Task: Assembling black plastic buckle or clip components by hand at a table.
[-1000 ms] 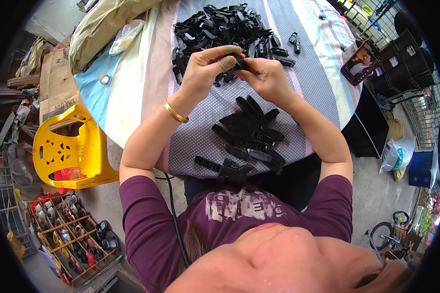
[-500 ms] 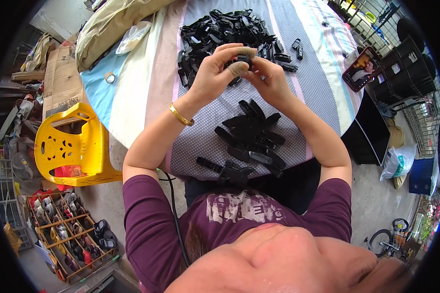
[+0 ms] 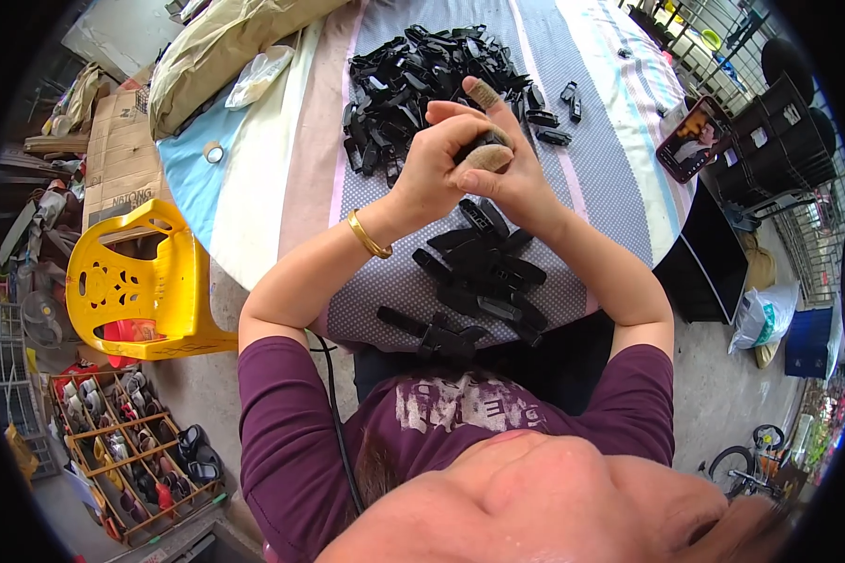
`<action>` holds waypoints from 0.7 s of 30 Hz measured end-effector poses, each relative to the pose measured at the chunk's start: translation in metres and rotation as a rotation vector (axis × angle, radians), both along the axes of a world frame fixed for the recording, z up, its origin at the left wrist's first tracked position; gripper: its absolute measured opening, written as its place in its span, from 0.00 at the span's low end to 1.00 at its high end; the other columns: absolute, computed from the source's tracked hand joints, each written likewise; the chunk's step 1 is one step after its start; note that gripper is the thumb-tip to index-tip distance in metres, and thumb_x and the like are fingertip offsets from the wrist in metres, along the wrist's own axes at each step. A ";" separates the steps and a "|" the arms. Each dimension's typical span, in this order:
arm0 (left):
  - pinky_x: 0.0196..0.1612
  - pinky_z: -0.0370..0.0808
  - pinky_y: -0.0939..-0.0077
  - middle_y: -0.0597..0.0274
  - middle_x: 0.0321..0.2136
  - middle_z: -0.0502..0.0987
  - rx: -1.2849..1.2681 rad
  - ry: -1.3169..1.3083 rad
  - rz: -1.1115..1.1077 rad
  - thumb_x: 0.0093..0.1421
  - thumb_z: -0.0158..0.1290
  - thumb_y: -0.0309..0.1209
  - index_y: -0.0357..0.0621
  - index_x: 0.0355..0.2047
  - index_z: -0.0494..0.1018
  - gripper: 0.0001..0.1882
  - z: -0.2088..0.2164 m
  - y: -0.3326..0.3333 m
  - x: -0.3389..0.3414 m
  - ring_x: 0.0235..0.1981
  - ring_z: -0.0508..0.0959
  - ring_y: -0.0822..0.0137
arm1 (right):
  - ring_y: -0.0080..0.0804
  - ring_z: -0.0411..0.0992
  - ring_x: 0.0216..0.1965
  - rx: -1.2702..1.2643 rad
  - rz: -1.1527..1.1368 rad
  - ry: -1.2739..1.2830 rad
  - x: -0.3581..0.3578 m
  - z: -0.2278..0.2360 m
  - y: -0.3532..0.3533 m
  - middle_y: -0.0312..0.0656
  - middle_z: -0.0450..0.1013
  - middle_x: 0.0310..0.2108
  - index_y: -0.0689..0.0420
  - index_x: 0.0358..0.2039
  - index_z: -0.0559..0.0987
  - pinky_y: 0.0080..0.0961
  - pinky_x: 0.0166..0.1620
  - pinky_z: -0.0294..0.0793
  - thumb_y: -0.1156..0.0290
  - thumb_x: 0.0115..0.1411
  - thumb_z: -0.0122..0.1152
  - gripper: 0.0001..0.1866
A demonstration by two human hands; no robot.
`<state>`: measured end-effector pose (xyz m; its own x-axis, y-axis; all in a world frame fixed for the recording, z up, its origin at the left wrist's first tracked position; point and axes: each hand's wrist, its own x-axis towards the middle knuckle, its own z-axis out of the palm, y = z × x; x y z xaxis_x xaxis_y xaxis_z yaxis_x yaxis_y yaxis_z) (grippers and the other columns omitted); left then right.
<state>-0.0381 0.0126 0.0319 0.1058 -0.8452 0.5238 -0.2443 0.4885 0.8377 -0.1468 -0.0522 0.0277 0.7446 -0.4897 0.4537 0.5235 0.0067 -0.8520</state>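
Observation:
Close together above the table, my two hands meet around a small black plastic part (image 3: 487, 141), mostly hidden by the fingers. My left hand (image 3: 438, 161), with a gold bracelet at its wrist, is closed on the part, and tan covers wrap its thumb and a finger. My right hand (image 3: 524, 178) presses against it from the right, its thumb bent across and its covered index finger pointing up. Beyond the hands lies a big heap of black plastic parts (image 3: 413, 80). Nearer to me is a smaller group of black parts (image 3: 479, 263) on the patterned cloth (image 3: 366, 281).
Several loose black parts (image 3: 571, 98) lie right of the heap. A tape roll (image 3: 213, 152) and a plastic bag (image 3: 258, 75) are on the table's left. A phone (image 3: 693, 139) stands at the right edge. A yellow chair (image 3: 127, 281) is at the left, above a shoe rack (image 3: 141, 450).
Both hands have come down a little toward me and closed more tightly around the black part. The right index finger has stretched upward, and the right palm has turned inward.

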 end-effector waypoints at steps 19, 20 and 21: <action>0.34 0.69 0.74 0.55 0.27 0.74 0.203 -0.032 0.009 0.56 0.49 0.30 0.37 0.36 0.73 0.11 -0.012 -0.010 -0.002 0.29 0.73 0.64 | 0.33 0.61 0.55 -0.041 -0.202 0.207 -0.005 -0.015 -0.035 0.47 0.63 0.52 0.63 0.56 0.57 0.27 0.56 0.58 0.49 0.62 0.39 0.32; 0.41 0.68 0.69 0.54 0.32 0.74 0.160 -0.444 0.067 0.55 0.49 0.32 0.39 0.40 0.72 0.13 -0.015 -0.006 0.007 0.34 0.72 0.58 | 0.33 0.62 0.54 -0.150 -0.245 0.202 -0.008 -0.018 -0.045 0.47 0.64 0.51 0.64 0.54 0.60 0.27 0.55 0.58 0.51 0.63 0.39 0.30; 0.41 0.68 0.69 0.54 0.32 0.74 0.161 -0.449 0.079 0.55 0.49 0.32 0.39 0.40 0.72 0.13 -0.013 -0.002 0.018 0.34 0.72 0.58 | 0.32 0.62 0.53 -0.258 -0.291 0.193 -0.008 -0.020 -0.052 0.47 0.66 0.49 0.64 0.53 0.63 0.26 0.55 0.58 0.52 0.63 0.38 0.29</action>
<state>-0.0204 0.0102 0.0189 -0.0340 -0.9180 0.3952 -0.6304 0.3265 0.7043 -0.1551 -0.1037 0.0077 0.6754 -0.5806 0.4547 0.3030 -0.3436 -0.8889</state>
